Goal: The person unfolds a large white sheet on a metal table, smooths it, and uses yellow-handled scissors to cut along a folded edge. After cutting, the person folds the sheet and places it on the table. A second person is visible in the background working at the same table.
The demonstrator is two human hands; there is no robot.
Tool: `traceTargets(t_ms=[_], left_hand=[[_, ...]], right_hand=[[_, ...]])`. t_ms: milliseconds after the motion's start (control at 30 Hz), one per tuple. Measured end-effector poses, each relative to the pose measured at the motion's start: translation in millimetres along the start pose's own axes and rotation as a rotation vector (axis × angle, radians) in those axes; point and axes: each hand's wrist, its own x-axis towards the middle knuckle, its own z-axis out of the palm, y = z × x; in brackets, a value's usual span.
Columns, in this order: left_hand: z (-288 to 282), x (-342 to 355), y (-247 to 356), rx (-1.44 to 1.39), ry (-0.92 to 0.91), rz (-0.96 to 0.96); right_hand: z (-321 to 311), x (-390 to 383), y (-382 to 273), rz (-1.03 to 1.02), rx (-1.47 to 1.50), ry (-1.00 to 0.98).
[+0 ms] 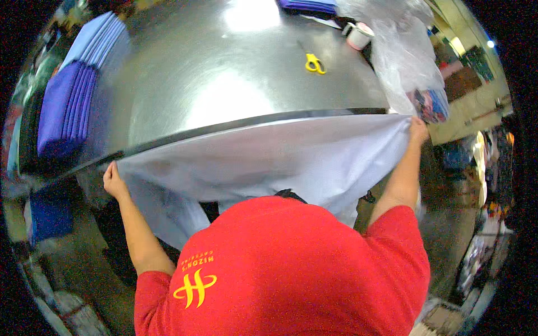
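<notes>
A large white cloth (297, 151) is stretched wide between my hands along the near edge of the metal table (157, 67), hanging down in front of me. My left hand (114, 178) pinches its left corner below the table edge at the left. At the right, my right hand (416, 130) grips the other top corner, beside a clear plastic bag. Both arms are spread apart, and the cloth sags between them toward my body in the red shirt.
Folded light blue (94, 38) and purple fabric stacks (65, 109) lie on the left. Yellow-handled scissors (315, 63), a white mug (358, 35) and another blue fabric stack (308, 5) are farther back. Crumpled clear plastic (400, 53) covers the right end, with bundled colored items (430, 105).
</notes>
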Motion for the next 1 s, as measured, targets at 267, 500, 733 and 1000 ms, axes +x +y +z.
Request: traceTargets(t_ms=[267, 500, 733, 1000], left_hand=[[60, -22, 36, 0.091, -0.054, -0.184], [81, -33, 50, 0.203, -0.106, -0.052], [96, -32, 44, 0.236, -0.134, -0.051], [137, -17, 61, 0.368, -0.113, -0.01]], right_hand=[[90, -22, -24, 0.179, 0.145, -0.266], [128, 2, -36, 0.138, 0.128, -0.228], [162, 11, -20, 0.111, 0.144, -0.192], [174, 33, 29, -0.075, 0.046, -0.322]])
